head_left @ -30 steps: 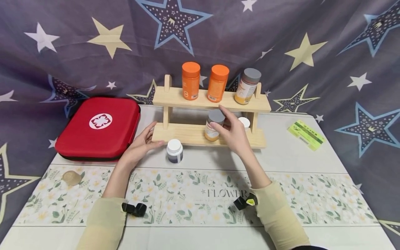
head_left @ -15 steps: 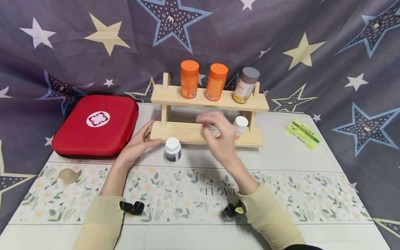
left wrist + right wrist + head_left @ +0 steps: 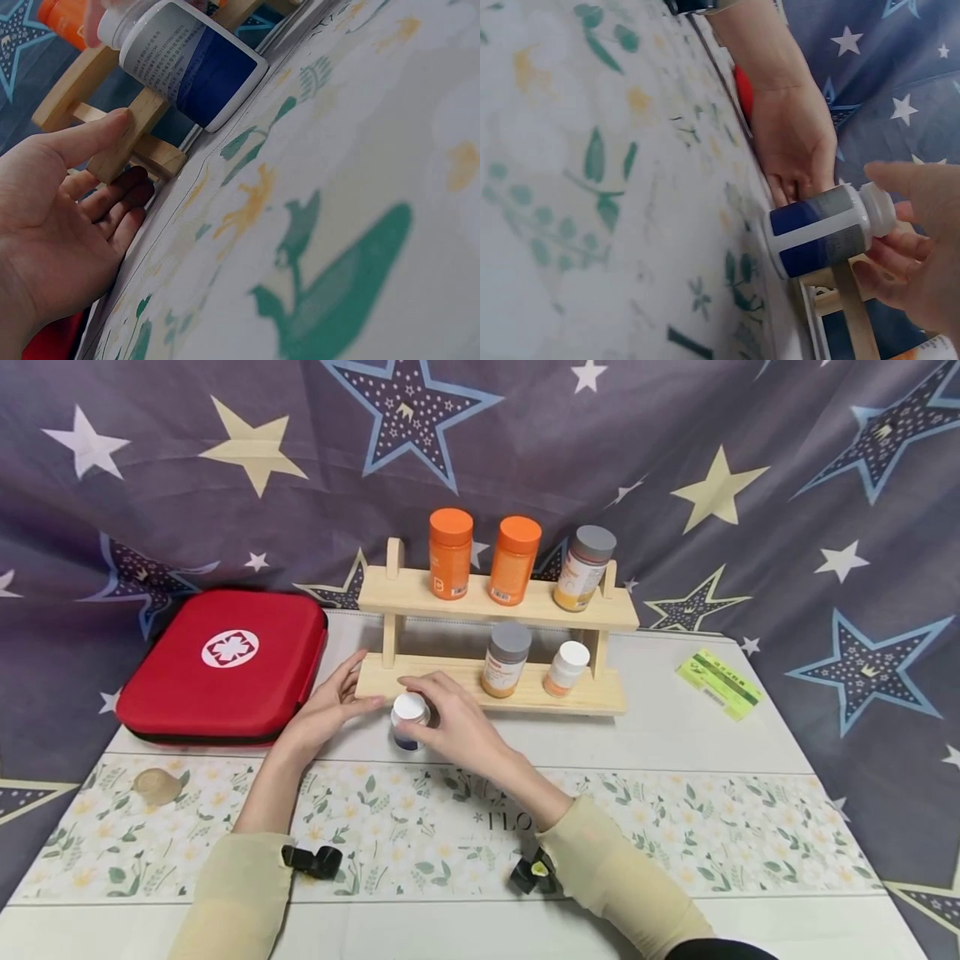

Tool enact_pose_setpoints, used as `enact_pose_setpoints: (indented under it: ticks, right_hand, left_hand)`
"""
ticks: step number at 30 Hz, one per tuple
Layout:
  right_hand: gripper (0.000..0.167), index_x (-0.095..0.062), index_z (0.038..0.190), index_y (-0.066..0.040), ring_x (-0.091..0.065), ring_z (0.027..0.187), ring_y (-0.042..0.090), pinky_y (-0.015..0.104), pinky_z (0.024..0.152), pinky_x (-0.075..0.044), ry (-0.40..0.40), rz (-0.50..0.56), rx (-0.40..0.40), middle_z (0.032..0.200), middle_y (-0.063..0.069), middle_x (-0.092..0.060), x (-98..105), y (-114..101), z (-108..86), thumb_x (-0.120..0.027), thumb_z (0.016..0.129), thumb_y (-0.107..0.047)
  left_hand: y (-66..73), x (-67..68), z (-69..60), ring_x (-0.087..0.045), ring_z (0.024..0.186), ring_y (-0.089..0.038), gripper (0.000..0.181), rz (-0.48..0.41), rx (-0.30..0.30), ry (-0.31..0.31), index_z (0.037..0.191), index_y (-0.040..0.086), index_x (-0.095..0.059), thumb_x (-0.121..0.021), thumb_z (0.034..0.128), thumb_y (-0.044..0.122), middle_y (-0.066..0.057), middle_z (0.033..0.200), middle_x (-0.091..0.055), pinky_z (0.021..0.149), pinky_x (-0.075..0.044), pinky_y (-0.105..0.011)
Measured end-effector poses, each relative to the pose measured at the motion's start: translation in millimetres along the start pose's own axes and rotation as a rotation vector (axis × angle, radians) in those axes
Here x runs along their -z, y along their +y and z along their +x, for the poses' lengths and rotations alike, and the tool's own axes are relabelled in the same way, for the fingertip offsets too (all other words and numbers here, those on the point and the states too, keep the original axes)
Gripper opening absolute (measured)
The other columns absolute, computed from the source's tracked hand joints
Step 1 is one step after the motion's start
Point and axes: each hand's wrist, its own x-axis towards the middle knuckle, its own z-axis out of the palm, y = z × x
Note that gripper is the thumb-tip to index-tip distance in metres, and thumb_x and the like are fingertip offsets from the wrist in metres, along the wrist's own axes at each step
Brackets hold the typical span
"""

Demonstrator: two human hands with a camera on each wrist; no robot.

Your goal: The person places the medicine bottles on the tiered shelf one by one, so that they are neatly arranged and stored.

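Observation:
My left hand [image 3: 327, 703] grips the left end of a two-tier wooden display rack [image 3: 378, 672]; in the left wrist view its thumb lies against the wood and the fingers curl beside it. A small white pill bottle [image 3: 817, 229] with a blue-and-grey label stands on the table before the rack's left end. Thumb and fingers of my right hand [image 3: 461, 727] curl round its white cap and neck. Right of it, on the lower shelf, stand a grey-capped supplement bottle [image 3: 506, 662] and a white-capped bottle [image 3: 567, 670].
The upper shelf bears two orange bottles [image 3: 450, 556] [image 3: 515, 562] and a grey-capped bottle [image 3: 585, 568]. A red first-aid case [image 3: 225, 668] lies left of the rack. A small tan object [image 3: 157, 786] is at front left, a green-yellow card [image 3: 720, 683] at right.
My right hand let go of the grey-capped bottle on the lower shelf and moved left and toward me to the white pill bottle. The left hand kept its place on the rack.

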Motion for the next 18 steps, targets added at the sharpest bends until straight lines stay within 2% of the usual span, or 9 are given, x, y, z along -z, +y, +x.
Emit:
enact_pose_setpoints:
  ticks: [4, 11, 14, 18]
  right_hand:
    - [0.056, -0.061, 0.142, -0.012, -0.062, 0.116, 0.019, 0.034, 0.095, -0.053, -0.002, -0.024, -0.015, 0.127, 0.005, -0.067, -3, 1, 0.3, -0.079, 0.092, -0.029]
    - [0.046, -0.069, 0.133, -0.012, -0.064, 0.093, 0.014, 0.023, 0.078, -0.053, 0.025, 0.039, -0.029, 0.119, 0.002, -0.072, 3, -1, 0.8, -0.080, 0.091, -0.027]
    - [0.045, -0.070, 0.131, -0.009, -0.071, 0.100, 0.016, 0.021, 0.083, -0.058, 0.070, 0.080, -0.025, 0.122, 0.006, -0.074, 14, -7, 2.0, -0.081, 0.090, -0.024]
    - [0.044, -0.070, 0.130, -0.008, -0.071, 0.110, 0.020, 0.027, 0.090, -0.060, 0.180, 0.083, 0.006, 0.124, 0.009, -0.073, 31, -16, 7.8, -0.081, 0.090, -0.021]
  left_hand:
    - [0.9, -0.4, -0.3, -0.026, 0.156, -0.024, 0.099, -0.006, -0.002, 0.000, 0.168, 0.024, -0.004, -0.073, 0.0961, 0.020, -0.009, 0.169, -0.027, 0.127, -0.022, -0.049]
    - [0.4, -0.1, 0.0, -0.026, 0.156, -0.025, 0.100, 0.002, -0.001, 0.002, 0.168, 0.022, -0.004, -0.074, 0.0956, 0.022, -0.010, 0.170, -0.026, 0.127, -0.024, -0.048]
    - [-1.5, -0.4, 1.0, -0.027, 0.156, -0.026, 0.100, 0.006, 0.001, 0.002, 0.168, 0.022, -0.005, -0.074, 0.0955, 0.022, -0.011, 0.169, -0.027, 0.126, -0.025, -0.046]
    - [-3.0, 0.4, 1.9, -0.027, 0.155, -0.024, 0.100, 0.007, 0.007, 0.006, 0.168, 0.022, -0.005, -0.074, 0.0954, 0.021, -0.011, 0.169, -0.028, 0.125, -0.026, -0.044]
